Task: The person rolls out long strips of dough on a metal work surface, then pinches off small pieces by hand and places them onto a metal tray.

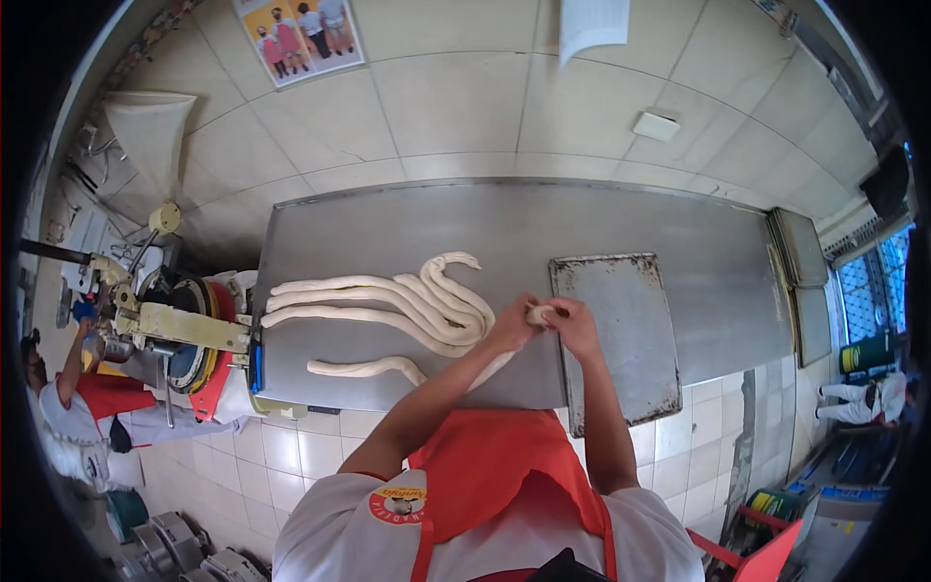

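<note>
My left hand (pixel 512 327) and my right hand (pixel 574 328) meet over the left edge of a worn metal baking tray (pixel 626 359). Between them is a small pale piece of dough (pixel 536 314), with the fingers of both hands closed on it. To the left, several long dough ropes (pixel 388 299) lie side by side on the steel table, bending into a curve near my left hand. A separate dough rope (pixel 359 368) lies closer to me and passes under my left forearm, which hides part of it.
The steel table (pixel 718 291) runs along a tiled wall. At its left end stands a cream and red machine (pixel 194 330), with a person in a red apron (pixel 107 398) beyond it. More trays (pixel 800 252) lean at the right end. Another person (pixel 878 398) is far right.
</note>
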`<state>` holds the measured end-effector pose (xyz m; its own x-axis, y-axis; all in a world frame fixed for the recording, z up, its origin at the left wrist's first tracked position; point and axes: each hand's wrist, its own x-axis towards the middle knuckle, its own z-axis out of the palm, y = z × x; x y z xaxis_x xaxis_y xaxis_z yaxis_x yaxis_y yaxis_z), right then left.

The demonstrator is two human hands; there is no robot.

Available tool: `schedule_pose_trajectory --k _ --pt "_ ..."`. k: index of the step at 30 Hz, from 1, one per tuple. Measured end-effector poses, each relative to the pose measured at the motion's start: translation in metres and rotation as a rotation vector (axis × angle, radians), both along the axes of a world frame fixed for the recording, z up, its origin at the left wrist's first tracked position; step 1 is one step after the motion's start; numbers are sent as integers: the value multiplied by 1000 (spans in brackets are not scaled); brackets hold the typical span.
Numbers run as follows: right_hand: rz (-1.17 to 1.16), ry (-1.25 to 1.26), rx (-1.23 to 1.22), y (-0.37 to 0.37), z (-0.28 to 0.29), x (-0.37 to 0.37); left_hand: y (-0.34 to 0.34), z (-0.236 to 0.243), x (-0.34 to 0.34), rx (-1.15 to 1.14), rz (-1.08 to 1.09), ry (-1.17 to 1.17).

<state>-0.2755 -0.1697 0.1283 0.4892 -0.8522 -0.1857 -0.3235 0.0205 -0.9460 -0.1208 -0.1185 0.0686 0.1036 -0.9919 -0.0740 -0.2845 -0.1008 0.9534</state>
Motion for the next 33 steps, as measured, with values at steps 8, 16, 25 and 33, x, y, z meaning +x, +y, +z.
schedule_pose_trajectory --k 8,16,25,33 --pt "-285 183 -455 14 -14 14 -22 19 -34 249 -167 -548" --pt "-309 513 -490 -9 -21 3 -45 31 -45 305 -311 -771" --pt "114 -102 443 -10 -47 -42 -79 -99 21 392 -212 -683" --pt "-457 195 -296 -121 -126 -1 -75 -40 -4 360 -64 -343"
